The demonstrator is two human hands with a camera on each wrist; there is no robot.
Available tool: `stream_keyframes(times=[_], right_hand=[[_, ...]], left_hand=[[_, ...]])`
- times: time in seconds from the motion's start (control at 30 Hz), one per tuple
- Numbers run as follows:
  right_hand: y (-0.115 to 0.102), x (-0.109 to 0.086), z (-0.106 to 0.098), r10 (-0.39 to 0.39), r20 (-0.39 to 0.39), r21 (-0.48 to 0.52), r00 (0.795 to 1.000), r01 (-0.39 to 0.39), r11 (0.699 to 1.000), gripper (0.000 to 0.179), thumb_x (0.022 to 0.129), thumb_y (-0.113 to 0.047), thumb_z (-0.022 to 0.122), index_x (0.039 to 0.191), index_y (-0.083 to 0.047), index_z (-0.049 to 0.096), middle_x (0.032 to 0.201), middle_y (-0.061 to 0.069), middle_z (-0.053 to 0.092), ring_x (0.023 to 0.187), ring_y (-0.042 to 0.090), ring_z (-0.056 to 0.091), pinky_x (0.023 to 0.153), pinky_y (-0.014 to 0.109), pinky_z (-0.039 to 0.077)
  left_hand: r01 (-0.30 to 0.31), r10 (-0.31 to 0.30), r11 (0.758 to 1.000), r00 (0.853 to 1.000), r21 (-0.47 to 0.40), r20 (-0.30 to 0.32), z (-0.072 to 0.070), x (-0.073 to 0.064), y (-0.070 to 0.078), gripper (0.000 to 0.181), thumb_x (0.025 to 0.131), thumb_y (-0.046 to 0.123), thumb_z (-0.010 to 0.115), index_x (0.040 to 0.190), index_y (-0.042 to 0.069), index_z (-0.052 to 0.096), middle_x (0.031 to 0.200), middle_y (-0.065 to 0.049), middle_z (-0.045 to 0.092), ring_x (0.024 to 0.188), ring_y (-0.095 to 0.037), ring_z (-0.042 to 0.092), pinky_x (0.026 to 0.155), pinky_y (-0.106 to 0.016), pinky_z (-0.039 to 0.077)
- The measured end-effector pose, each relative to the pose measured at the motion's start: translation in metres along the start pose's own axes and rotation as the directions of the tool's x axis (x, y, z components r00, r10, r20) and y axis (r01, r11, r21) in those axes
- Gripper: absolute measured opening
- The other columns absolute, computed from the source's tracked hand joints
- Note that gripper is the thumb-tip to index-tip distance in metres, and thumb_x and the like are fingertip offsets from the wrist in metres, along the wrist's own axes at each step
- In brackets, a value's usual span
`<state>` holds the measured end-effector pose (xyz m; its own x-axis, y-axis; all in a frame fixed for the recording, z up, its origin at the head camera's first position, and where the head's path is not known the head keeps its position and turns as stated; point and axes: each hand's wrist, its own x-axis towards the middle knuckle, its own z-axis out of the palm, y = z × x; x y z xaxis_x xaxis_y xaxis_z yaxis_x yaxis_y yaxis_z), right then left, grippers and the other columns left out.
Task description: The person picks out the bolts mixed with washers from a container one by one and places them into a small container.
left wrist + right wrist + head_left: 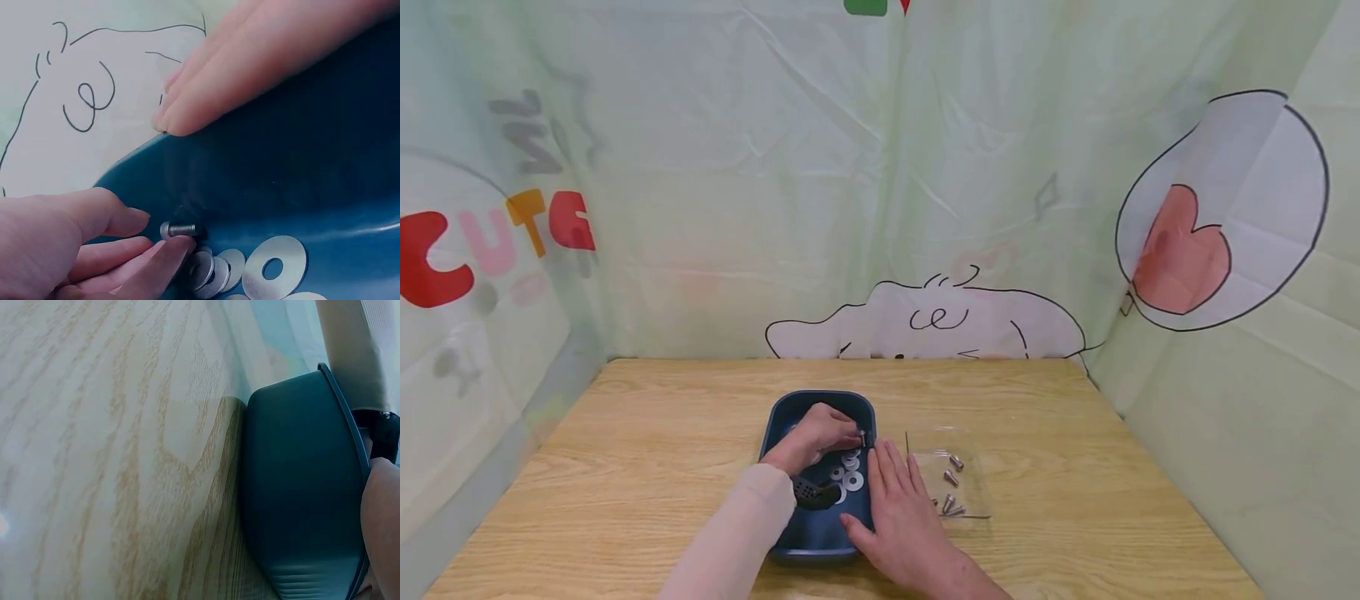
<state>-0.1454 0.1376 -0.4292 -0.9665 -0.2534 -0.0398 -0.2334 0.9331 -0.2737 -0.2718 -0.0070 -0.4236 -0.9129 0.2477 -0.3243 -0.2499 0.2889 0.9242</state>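
Note:
My left hand reaches into a dark blue tray. At its fingertips is a small silver bolt, upright near the tray's right wall. In the left wrist view a finger touches the bolt, and the thumb tip is close to its head. Flat round washers lie on the tray floor beside those fingers. My right hand rests along the tray's right rim, with fingers extended and thumb over the tray. In the right wrist view, the tray's outer wall hides most of that hand.
A clear plastic box with several silver bolts stands right of the tray. The wooden table reaches back to a printed curtain. A black wrist mount on my left arm covers part of the tray.

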Motion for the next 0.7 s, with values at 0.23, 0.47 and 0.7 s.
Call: stream_keyframes(times=[0.23,0.47,0.7], right_hand=[[0.0001,-0.0002,-0.0005,-0.004,0.004,0.015,1.000,0.004,1.000,0.093,0.092,-0.067,0.049,0.156,-0.005,0.024,0.167,0.013,0.010,0.156,0.032,0.007,0.124,0.060,0.010],[0.0000,-0.0001,-0.0010,-0.009,0.000,0.016,1.000,0.009,1.000,0.093,0.092,-0.066,0.048,0.157,-0.004,0.023,0.167,0.013,0.010,0.156,0.031,0.007,0.124,0.060,0.010],[0.0002,-0.0010,-0.0009,-0.015,-0.008,0.018,1.000,0.015,1.000,0.093,0.092,-0.065,0.049,0.156,-0.004,0.022,0.167,0.014,0.010,0.155,0.032,0.007,0.124,0.060,0.010]], left_hand=[[-0.016,0.016,1.000,1.000,0.012,0.017,0.0023,-0.0018,-0.0011,0.026,0.095,0.007,0.063,0.117,-0.005,0.068,0.101,-0.015,0.075,0.095,-0.025,0.074,0.097,-0.045,0.056],[-0.023,0.022,1.000,1.000,0.005,0.014,0.0027,-0.0034,-0.0028,0.022,0.092,0.006,0.067,0.113,-0.001,0.071,0.100,-0.014,0.076,0.095,-0.026,0.075,0.096,-0.043,0.056],[-0.016,0.018,0.998,0.999,-0.058,0.038,0.0032,-0.0046,-0.0030,0.021,0.090,0.008,0.070,0.110,-0.001,0.073,0.099,-0.014,0.076,0.092,-0.028,0.075,0.085,-0.037,0.061]])
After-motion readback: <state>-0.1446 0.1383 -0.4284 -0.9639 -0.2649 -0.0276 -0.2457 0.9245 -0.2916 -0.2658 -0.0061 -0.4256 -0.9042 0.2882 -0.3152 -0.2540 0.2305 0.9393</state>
